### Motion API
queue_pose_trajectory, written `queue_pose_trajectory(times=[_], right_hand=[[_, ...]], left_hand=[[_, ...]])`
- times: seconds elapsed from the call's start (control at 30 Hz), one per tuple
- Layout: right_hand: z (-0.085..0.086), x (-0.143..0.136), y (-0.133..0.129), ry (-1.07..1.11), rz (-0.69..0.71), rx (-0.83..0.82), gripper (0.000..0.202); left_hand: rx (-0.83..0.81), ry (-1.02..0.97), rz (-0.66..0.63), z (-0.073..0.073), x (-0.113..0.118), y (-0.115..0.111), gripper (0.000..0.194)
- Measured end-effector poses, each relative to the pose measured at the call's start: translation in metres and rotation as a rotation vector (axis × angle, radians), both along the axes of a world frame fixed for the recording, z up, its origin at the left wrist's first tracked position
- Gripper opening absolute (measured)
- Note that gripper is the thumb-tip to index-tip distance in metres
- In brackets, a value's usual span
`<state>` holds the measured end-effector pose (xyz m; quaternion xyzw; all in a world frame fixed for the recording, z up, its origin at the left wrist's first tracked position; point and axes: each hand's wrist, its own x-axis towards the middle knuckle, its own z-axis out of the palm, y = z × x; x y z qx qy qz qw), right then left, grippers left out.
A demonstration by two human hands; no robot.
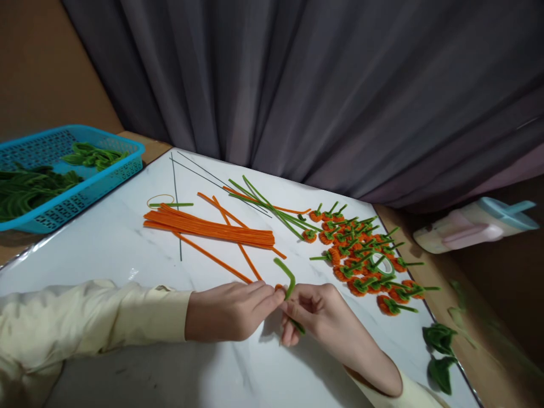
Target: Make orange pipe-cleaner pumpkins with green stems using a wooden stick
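My left hand and my right hand meet at the front of the white board, fingertips nearly touching. A bent green pipe cleaner rises between them, and its other end shows below the right fingers. My right hand is closed on it. At the left fingertips a bit of orange pipe cleaner shows; most of it is hidden by the closed fingers. Just beyond lies a bundle of orange pipe cleaners, with a few loose strands around it. Small orange pumpkin-like shapes with green stems crowd the right side.
A blue basket of green pipe-cleaner pieces stands at the left. Green strips and thin dark wires lie toward the back. A tape roll sits among the pumpkin shapes. Green leaves and a lidded cup are at the right.
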<state>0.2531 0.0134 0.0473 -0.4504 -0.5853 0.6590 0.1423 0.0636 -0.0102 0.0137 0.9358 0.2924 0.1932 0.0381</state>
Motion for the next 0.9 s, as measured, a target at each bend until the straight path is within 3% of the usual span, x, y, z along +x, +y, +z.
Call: queue_pose_trajectory(times=[0.13, 0.3, 0.4, 0.5, 0.6, 0.7, 0.77, 0.8, 0.9], right_hand=[[-0.003, -0.002, 0.002, 0.165, -0.115, -0.178, 0.026], [-0.024, -0.004, 0.006, 0.401, -0.290, -0.552, 0.020], [-0.034, -0.006, 0.010, 0.465, -0.324, -0.631, 0.019], [-0.036, -0.004, 0.015, 0.399, -0.248, -0.582, 0.025], [-0.035, 0.002, 0.021, 0.204, -0.179, -0.308, 0.032], [-0.030, 0.010, 0.025, -0.001, -0.221, 0.341, 0.023], [-0.026, 0.014, 0.026, -0.058, -0.153, 0.761, 0.015], [-0.024, 0.014, 0.026, -0.060, -0.081, 0.895, 0.017], [-0.020, 0.013, 0.024, -0.008, 0.124, 0.996, 0.020]], left_hand=[[0.261, 0.065, -0.040, 0.001, -0.001, 0.003, 0.035], [0.459, -0.047, -0.098, -0.013, -0.003, 0.012, 0.032], [0.348, -0.142, -0.122, -0.021, -0.004, 0.016, 0.033], [0.092, -0.285, -0.078, -0.022, -0.004, 0.019, 0.035], [-0.288, -0.456, 0.047, -0.019, -0.003, 0.020, 0.031], [-0.798, -0.604, 0.176, -0.017, -0.001, 0.022, 0.028], [-1.074, -0.702, 0.202, -0.017, 0.000, 0.023, 0.028], [-1.169, -0.748, 0.196, -0.017, 0.001, 0.024, 0.028], [-1.335, -0.841, 0.147, -0.017, 0.001, 0.025, 0.029]])
